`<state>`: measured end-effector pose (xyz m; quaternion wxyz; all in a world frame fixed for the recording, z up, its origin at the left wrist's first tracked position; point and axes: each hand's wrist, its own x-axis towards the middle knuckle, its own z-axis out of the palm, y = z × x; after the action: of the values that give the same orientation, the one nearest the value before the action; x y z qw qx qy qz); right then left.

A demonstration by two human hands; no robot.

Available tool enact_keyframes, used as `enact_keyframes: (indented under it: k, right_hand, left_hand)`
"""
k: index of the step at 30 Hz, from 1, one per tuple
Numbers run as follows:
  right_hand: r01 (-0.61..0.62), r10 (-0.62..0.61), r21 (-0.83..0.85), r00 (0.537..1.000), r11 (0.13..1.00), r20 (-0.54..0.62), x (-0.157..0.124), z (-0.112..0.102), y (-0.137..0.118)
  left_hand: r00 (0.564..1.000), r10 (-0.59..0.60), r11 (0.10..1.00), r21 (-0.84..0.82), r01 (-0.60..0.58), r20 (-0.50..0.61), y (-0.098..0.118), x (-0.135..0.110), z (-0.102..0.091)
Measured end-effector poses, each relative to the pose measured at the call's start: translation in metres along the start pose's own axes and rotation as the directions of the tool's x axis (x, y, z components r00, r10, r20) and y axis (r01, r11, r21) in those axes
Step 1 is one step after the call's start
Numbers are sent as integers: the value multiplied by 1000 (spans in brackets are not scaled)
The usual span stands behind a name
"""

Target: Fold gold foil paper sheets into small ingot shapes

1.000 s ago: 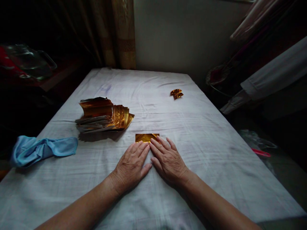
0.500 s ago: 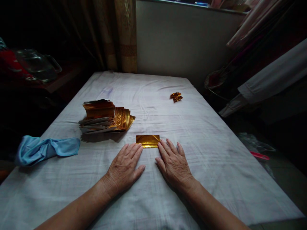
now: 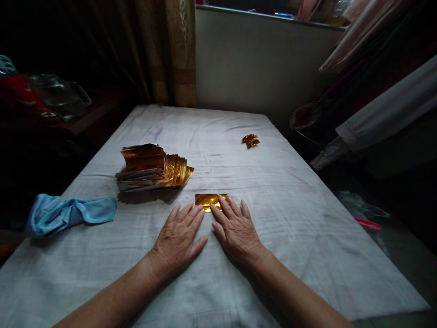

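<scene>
From the single sheet (image 3: 204, 200) on the desk (image 3: 293, 218), the stack (image 3: 145, 160) lies at ten o'clock, the cloth (image 3: 73, 214) at nine, the folded piece (image 3: 251, 141) at one.

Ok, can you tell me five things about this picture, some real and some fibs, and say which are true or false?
1. The left hand and the right hand are both palm down. True.
2. The blue cloth lies to the left of the left hand. True.
3. Neither hand is on anything gold. False: the right hand partly covers the gold strip.
4. The gold paper stack lies to the left of the small gold clump. True.
5. The left hand is holding the gold paper stack. False: the gold paper stack lies on the white sheet, apart from the left hand.
</scene>
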<state>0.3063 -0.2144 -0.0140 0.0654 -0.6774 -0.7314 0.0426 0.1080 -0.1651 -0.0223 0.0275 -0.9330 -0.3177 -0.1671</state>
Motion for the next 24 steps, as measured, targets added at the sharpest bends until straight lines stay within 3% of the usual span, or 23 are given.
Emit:
enact_keyframes:
  k: [7,12,17,24]
  right_hand:
    - [-146,145,-35,989,989,-31,-17,1,10]
    - [-141,139,-18,985,990,-98,-19,2,14]
    - [-104,107,24,974,994,-198,3,-4,22]
    - [-75,85,82,988,994,-128,38,-10,32]
  left_hand:
    - [998,-53,999,1,53,46,-3,-3,0]
    - [996,-65,998,-10,66,53,-3,-3,-1]
    - [996,-90,996,-3,90,27,-3,-4,2]
    - [993,-115,993,-21,115,12,-4,-6,5]
